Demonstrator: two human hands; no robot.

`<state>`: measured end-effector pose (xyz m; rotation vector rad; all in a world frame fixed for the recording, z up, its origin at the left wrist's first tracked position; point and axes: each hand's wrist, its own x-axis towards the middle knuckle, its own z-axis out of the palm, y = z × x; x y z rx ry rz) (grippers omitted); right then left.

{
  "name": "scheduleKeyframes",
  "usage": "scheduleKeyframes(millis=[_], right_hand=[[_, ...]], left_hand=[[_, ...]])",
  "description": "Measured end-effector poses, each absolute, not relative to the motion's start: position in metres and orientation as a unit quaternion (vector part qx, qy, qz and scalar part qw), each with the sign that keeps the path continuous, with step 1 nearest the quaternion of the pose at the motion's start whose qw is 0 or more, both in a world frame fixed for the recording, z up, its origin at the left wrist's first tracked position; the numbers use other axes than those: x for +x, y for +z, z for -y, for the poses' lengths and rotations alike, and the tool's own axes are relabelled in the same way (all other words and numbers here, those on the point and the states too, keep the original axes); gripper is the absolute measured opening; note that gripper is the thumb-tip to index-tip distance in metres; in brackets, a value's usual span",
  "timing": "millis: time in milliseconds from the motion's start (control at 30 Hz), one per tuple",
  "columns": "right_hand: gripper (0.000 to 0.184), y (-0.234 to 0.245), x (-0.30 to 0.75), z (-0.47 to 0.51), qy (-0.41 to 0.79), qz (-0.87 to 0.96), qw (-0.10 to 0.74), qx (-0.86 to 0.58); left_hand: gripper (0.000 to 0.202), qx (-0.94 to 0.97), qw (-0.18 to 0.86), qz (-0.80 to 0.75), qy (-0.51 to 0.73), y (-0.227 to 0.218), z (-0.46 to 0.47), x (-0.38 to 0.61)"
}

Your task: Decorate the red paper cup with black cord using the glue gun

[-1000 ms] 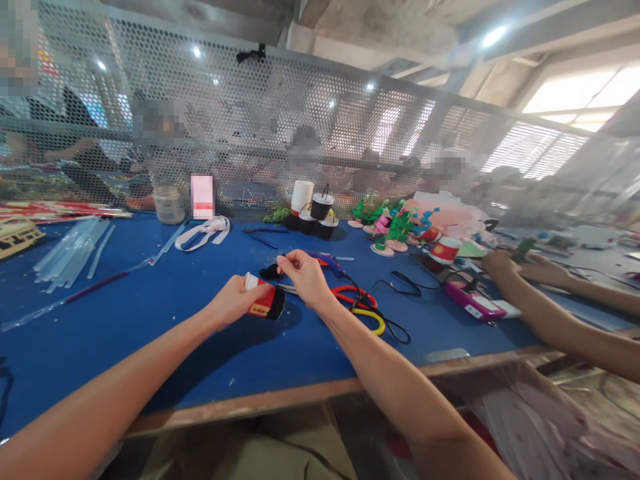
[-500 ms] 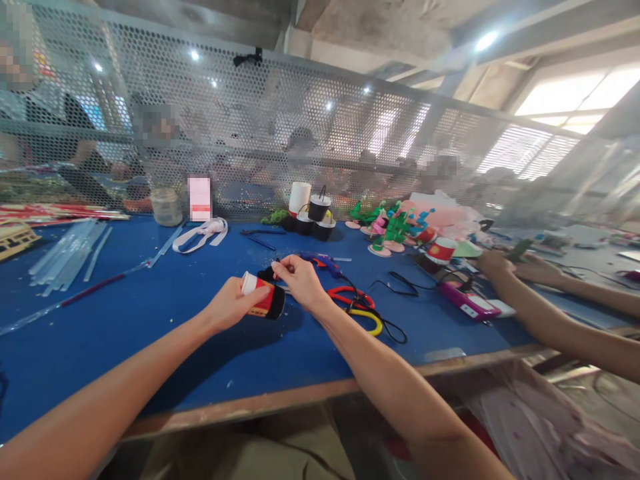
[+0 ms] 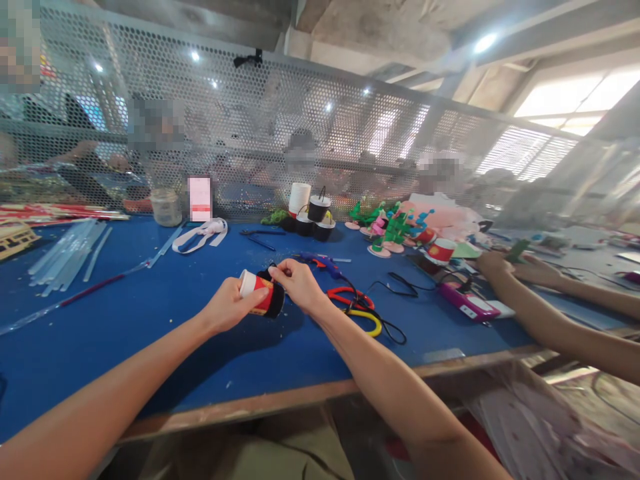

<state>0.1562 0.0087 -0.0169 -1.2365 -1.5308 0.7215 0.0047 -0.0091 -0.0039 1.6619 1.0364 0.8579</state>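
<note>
Tilted on its side above the blue table [image 3: 200,360], a red and white paper cup [image 3: 263,297] has black material round one end. My left hand [image 3: 230,305] is wrapped round its white-rimmed end. At the black end, my right hand [image 3: 299,283] has thumb and forefinger pinched on a thin black strip [image 3: 265,273], partly hidden by the fingers. Just right of this hand lie a blue glue gun [image 3: 327,265] and scissors [image 3: 370,322] with red and yellow handles.
Pliers [image 3: 259,239], white ribbon [image 3: 200,237] and small black-wrapped cups [image 3: 319,209] lie farther back. Clear glue sticks [image 3: 70,257] are at left. Green figures [image 3: 397,230] and a purple power strip [image 3: 470,301] are at right, beside a co-worker's arms [image 3: 545,313]. Perforated mesh [image 3: 250,133] stands behind.
My right hand has shifted slightly down toward the cup's black end, still pinching the black strip. The cup has moved very slightly left in my left hand.
</note>
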Motion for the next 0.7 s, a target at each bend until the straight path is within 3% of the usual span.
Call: scheduleKeyframes(millis=[333, 700], right_hand=[[0.021, -0.0202, 0.1558, -0.0098, 0.321, 0.626, 0.494, -0.511], [0.020, -0.0178, 0.1556, -0.0073, 0.362, 0.611, 0.491, -0.504]], left_hand=[[0.031, 0.635, 0.545, -0.409, 0.363, -0.0078, 0.0067, 0.0033], [0.028, 0.656, 0.527, -0.397, 0.366, -0.0103, 0.0061, 0.0003]])
